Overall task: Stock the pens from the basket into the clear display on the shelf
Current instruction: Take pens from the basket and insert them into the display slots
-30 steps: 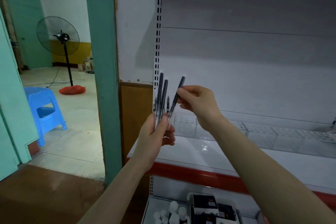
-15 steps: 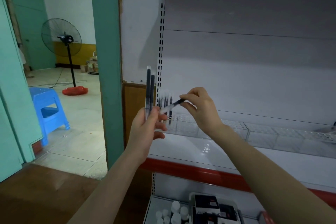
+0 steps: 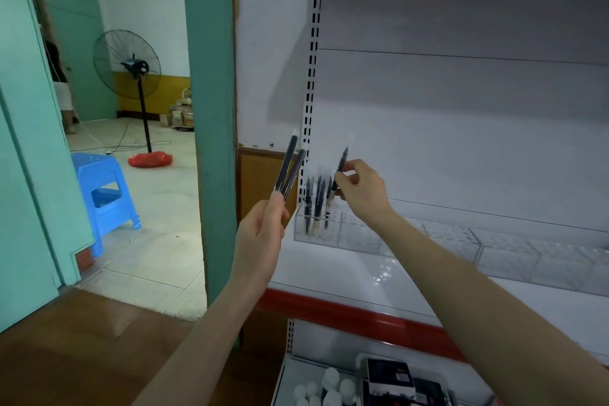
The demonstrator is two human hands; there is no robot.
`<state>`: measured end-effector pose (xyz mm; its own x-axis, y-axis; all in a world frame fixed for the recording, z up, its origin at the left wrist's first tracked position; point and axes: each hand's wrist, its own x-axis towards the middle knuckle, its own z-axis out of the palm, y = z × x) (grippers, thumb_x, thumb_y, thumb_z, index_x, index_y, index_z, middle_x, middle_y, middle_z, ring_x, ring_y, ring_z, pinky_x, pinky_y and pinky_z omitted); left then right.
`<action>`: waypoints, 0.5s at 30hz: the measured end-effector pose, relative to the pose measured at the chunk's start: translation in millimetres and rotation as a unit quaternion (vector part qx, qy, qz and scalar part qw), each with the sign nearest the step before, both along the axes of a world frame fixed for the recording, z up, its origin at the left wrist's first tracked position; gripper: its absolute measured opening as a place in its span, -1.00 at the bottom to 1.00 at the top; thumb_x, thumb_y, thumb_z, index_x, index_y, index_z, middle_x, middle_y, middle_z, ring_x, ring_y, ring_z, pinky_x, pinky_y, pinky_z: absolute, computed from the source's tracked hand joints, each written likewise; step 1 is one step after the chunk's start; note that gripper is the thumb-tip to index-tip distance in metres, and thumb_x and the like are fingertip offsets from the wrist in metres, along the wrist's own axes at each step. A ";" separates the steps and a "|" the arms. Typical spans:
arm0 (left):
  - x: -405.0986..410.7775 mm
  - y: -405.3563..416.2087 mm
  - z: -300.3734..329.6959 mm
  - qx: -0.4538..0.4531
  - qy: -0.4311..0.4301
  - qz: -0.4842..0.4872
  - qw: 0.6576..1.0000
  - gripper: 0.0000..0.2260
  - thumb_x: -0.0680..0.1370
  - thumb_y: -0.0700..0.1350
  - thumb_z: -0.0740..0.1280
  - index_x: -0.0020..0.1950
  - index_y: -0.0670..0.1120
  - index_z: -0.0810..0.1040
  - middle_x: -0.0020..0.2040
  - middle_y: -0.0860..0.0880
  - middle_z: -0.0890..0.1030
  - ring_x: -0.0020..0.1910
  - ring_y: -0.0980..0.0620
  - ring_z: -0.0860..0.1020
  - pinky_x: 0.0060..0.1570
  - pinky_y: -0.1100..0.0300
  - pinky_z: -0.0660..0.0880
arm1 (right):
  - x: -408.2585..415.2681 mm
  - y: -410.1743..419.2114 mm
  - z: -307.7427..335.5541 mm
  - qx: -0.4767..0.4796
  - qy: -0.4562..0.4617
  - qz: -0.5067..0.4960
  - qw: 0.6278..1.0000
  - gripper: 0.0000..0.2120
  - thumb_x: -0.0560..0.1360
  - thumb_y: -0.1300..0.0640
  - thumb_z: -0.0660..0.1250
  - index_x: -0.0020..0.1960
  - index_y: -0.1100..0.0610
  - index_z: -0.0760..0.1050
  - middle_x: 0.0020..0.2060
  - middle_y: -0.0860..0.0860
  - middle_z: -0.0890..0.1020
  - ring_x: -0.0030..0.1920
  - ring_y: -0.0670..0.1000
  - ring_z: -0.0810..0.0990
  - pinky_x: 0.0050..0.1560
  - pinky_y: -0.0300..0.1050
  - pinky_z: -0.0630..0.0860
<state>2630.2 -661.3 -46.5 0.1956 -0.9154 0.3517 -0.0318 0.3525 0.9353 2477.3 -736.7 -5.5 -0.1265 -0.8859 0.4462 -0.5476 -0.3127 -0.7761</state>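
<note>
Up at the clear display (image 3: pixel 333 234), which sits on the white shelf (image 3: pixel 346 273) against its back panel, three or four dark pens (image 3: pixel 317 199) stand upright in the leftmost compartment; blur prevents a firmer count. Just above that compartment, the right hand (image 3: pixel 361 189) pinches one pen (image 3: pixel 339 171), tilted, tip up. Left of the display, the left hand (image 3: pixel 263 234) grips two pens (image 3: pixel 289 166), fanned upward.

I am counting two pens (image 3: pixel 289 171) in the left hand (image 3: pixel 260 237). One pen (image 3: pixel 340 171) is sitting in the right hand (image 3: pixel 364 191). Pens standing in the display (image 3: pixel 333 234) are blurring together, uncountable.
</note>
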 end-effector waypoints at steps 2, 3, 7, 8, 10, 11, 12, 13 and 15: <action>2.4 -2.8 -0.5 0.012 0.024 -0.020 0.999 -0.66 0.63 0.04 0.05 -0.18 -0.12 0.45 -0.45 0.00 0.34 -0.53 0.16 0.28 -0.52 0.34 0.24 | 3.6 -4.4 -2.5 0.005 0.017 -0.001 1.000 -0.78 0.58 0.16 0.20 0.19 0.21 0.44 -0.01 0.15 0.62 -0.02 0.12 0.60 0.08 -0.02 0.54; 3.7 -3.9 -1.2 0.015 0.030 -0.031 0.999 -0.68 0.63 0.03 0.05 -0.15 -0.11 0.46 -0.43 0.00 0.35 -0.53 0.17 0.29 -0.54 0.36 0.25 | 4.3 -6.4 -3.5 0.006 0.022 -0.003 1.000 -0.78 0.58 0.16 0.20 0.19 0.21 0.44 -0.01 0.14 0.61 -0.02 0.11 0.61 0.08 -0.02 0.54; 6.4 -6.4 -7.5 0.020 0.030 -0.048 0.998 -0.77 0.62 -0.03 0.11 0.03 -0.11 0.50 -0.33 -0.04 0.44 -0.40 0.10 0.41 -0.44 0.40 0.42 | 2.3 -12.5 -2.9 0.006 0.020 -0.007 1.000 -0.83 0.55 0.17 0.26 0.10 0.22 0.48 -0.06 0.15 0.63 -0.07 0.12 0.62 0.05 0.00 0.56; 6.2 -6.8 -9.1 0.018 0.028 -0.047 0.998 -0.79 0.62 -0.04 0.13 0.04 -0.12 0.50 -0.31 -0.05 0.46 -0.37 0.09 0.43 -0.40 0.40 0.45 | 1.3 -13.9 -3.2 0.005 0.027 -0.010 1.000 -0.84 0.54 0.18 0.27 0.09 0.22 0.49 -0.07 0.16 0.63 -0.07 0.13 0.62 0.05 0.01 0.56; 5.3 -7.0 -11.2 0.014 0.024 -0.045 0.999 -0.82 0.60 -0.06 0.17 0.01 -0.12 0.51 -0.29 -0.05 0.48 -0.31 0.09 0.47 -0.33 0.37 0.51 | -1.0 -16.0 -5.9 0.008 0.040 -0.015 0.999 -0.84 0.53 0.19 0.28 0.07 0.24 0.50 -0.08 0.17 0.63 -0.06 0.14 0.62 0.04 0.01 0.56; 4.7 -6.8 -11.7 0.013 0.028 -0.049 0.998 -0.84 0.59 -0.07 0.18 -0.01 -0.10 0.51 -0.27 -0.05 0.49 -0.29 0.09 0.49 -0.31 0.35 0.53 | -2.1 -16.7 -8.0 0.014 0.045 -0.016 0.999 -0.84 0.53 0.19 0.29 0.06 0.25 0.50 -0.08 0.19 0.64 -0.06 0.15 0.62 0.04 0.02 0.56; 4.2 -6.8 -12.3 0.014 0.034 -0.054 0.998 -0.87 0.59 -0.08 0.20 -0.03 -0.08 0.51 -0.26 -0.05 0.51 -0.28 0.09 0.51 -0.29 0.33 0.54 | -2.9 -17.7 -10.5 0.024 0.052 -0.015 0.998 -0.84 0.52 0.19 0.30 0.05 0.26 0.51 -0.09 0.20 0.64 -0.05 0.16 0.62 0.04 0.03 0.55; 3.8 -6.6 -12.7 0.015 0.041 -0.057 0.997 -0.89 0.58 -0.10 0.21 -0.05 -0.06 0.52 -0.24 -0.05 0.53 -0.27 0.09 0.53 -0.29 0.32 0.55 | -3.7 -18.8 -13.5 0.037 0.061 -0.014 0.997 -0.84 0.52 0.20 0.31 0.03 0.27 0.52 -0.09 0.21 0.64 -0.04 0.17 0.62 0.04 0.03 0.55; 3.4 -6.7 -13.8 0.018 0.050 -0.054 0.997 -0.92 0.57 -0.13 0.24 -0.07 0.00 0.52 -0.20 -0.04 0.57 -0.25 0.09 0.58 -0.28 0.32 0.55 | -4.3 -20.7 -18.8 0.059 0.081 -0.013 0.995 -0.84 0.50 0.20 0.32 0.02 0.28 0.54 -0.09 0.21 0.65 -0.04 0.16 0.61 0.01 -0.03 0.55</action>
